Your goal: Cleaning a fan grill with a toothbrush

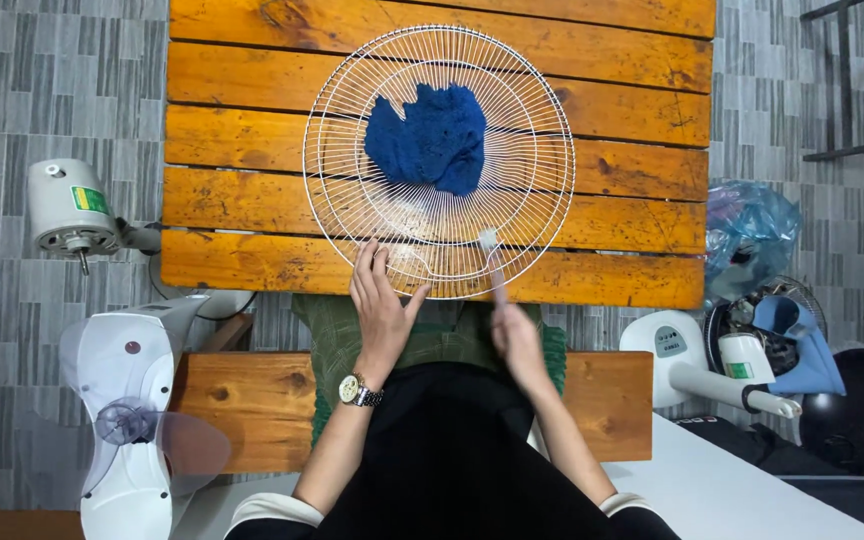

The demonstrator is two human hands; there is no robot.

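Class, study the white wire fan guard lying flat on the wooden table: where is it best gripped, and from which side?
Grip the wire fan guard at its outer rim, from the near edge where the left hand rests. The rim overhangs the table edge there, so fingers can likely wrap under.

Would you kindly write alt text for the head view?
A person's left hand rests on a round white wire fan guard on a slatted orange wooden table, right hand holding a small brush against it; a crumpled blue cloth lies inside.

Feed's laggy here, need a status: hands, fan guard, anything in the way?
Left hand flat on wire fan guard rim. Right hand holds small brush at guard's near edge. Blue cloth bunched under the guard's centre.
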